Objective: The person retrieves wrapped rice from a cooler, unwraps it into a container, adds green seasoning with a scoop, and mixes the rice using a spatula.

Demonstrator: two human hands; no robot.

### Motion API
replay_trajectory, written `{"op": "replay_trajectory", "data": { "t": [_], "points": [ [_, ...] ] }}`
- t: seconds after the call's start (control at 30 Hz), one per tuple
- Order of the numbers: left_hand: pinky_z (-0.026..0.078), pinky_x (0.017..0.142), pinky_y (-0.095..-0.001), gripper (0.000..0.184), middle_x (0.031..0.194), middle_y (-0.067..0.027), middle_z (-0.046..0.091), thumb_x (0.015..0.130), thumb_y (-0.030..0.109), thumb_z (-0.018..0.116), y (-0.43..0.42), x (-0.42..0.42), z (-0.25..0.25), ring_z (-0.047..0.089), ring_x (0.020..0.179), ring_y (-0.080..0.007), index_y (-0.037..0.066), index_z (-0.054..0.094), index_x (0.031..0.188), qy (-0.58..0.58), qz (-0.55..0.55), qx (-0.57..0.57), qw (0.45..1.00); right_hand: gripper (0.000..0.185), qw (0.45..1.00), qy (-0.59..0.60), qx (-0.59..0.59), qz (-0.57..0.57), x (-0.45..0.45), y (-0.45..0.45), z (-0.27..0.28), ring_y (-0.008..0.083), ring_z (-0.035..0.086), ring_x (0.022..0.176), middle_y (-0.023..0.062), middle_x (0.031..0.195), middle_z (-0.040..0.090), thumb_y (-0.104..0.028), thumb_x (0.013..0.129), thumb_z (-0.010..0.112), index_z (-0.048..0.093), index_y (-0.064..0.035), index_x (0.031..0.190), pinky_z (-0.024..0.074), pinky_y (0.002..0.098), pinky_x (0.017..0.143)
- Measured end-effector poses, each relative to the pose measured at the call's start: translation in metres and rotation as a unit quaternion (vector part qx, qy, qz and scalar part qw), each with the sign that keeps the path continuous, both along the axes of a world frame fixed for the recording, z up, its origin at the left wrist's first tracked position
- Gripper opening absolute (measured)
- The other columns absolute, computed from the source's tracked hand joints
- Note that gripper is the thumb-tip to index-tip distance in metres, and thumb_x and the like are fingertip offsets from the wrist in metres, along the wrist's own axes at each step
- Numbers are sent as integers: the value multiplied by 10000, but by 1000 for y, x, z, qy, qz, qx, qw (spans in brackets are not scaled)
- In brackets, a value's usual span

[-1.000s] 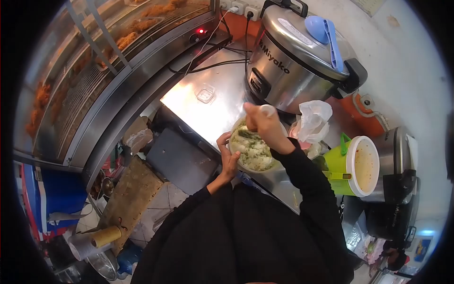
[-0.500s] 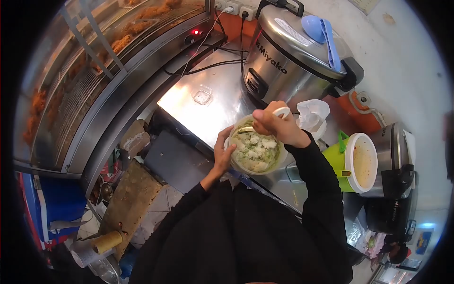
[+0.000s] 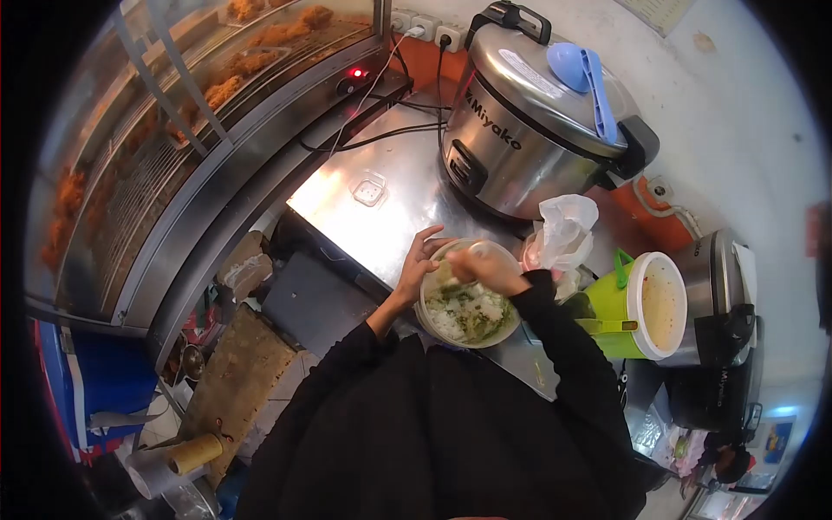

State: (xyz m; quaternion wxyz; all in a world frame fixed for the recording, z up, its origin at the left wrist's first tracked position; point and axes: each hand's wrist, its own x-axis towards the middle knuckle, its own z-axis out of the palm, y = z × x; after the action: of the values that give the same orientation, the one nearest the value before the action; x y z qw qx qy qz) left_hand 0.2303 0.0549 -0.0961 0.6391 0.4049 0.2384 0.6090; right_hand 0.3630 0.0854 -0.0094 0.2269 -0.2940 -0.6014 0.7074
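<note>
Now a round bowl (image 3: 431, 322) is held at the near edge of a shiny metal counter (image 3: 403, 208), close to the person's black clothes. Its side is held by the left hand (image 3: 419, 270), with the fingers curled around it and a bit apart. A tool with a pale handle (image 3: 479, 250) is clamped in the closed fingers of the right hand (image 3: 496, 270), over the bowl. The tool's low end is hidden, so its shape cannot be told. White and green food (image 3: 481, 316) is held in the bowl. Near the right hand, a white bag (image 3: 568, 230) and a green tub (image 3: 614, 303) can be seen.
</note>
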Motion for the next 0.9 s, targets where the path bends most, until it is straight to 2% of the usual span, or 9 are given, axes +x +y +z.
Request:
{"op": "replay_trajectory", "data": {
  "t": [0.1,0.17,0.3,0.37,0.43,0.57,0.7,0.83,0.9],
  "points": [
    [291,876,-325,623,1084,-177,388,597,145,471,0,1,-3,375,1020,-240,52,228,1163,-10,-1,-14,1000,172,997,12,-30,64,-3,5,-1,36,294,394,-47,446,342,-187,769,482,515,-45,677,228,194,370],
    [291,875,-326,620,1084,-175,389,597,148,474,-1,0,-3,374,1022,-239,51,232,1160,-5,-1,-13,1000,318,997,-10,0,73,-6,0,27,53,241,390,-34,438,307,-200,784,459,374,-80,502,180,216,370],
    [292,875,-326,609,1087,-176,386,604,157,476,0,2,-2,373,1022,-238,50,239,1155,11,14,-27,999,289,991,112,-18,72,-1,-4,27,46,231,374,-46,429,288,-177,780,462,397,-83,514,172,208,367],
    [295,872,-327,595,1090,-181,382,618,169,478,-1,1,1,373,1022,-240,46,241,1150,29,21,-24,999,358,998,-59,-18,-19,-4,-7,1,43,235,371,-49,405,262,-159,783,451,371,-82,443,172,208,365],
    [298,869,-332,583,1091,-185,380,630,182,476,-2,3,-1,372,1023,-245,38,244,1145,21,15,-24,999,389,998,-43,-37,-7,1,-10,30,43,238,367,-50,402,259,-164,787,447,351,-82,420,175,209,361],
    [300,867,-335,575,1093,-185,379,640,193,475,-2,3,-6,371,1025,-248,30,245,1142,7,10,-15,1000,197,987,109,-34,115,27,-10,48,21,275,395,-57,460,327,-195,769,501,517,-40,648,202,180,363],
    [296,871,-337,555,1096,-185,377,639,194,474,0,5,-5,371,1028,-251,26,264,1124,17,6,-7,1000,288,994,-85,20,65,27,-27,17,32,286,393,-45,459,342,-249,764,505,448,-60,555,222,190,367],
    [292,875,-338,528,1094,-183,381,632,180,467,-4,6,-1,373,1028,-253,24,286,1103,37,23,-3,999,312,998,-39,11,57,34,-23,50,39,288,375,-45,433,346,-242,766,503,439,-73,511,221,195,356],
    [291,875,-336,523,1092,-180,384,631,171,460,-5,7,-2,373,1028,-250,21,289,1101,29,18,-6,999,311,988,92,4,123,43,-23,62,45,297,380,-35,431,347,-241,768,499,445,-68,515,228,195,362]
  ]
}}
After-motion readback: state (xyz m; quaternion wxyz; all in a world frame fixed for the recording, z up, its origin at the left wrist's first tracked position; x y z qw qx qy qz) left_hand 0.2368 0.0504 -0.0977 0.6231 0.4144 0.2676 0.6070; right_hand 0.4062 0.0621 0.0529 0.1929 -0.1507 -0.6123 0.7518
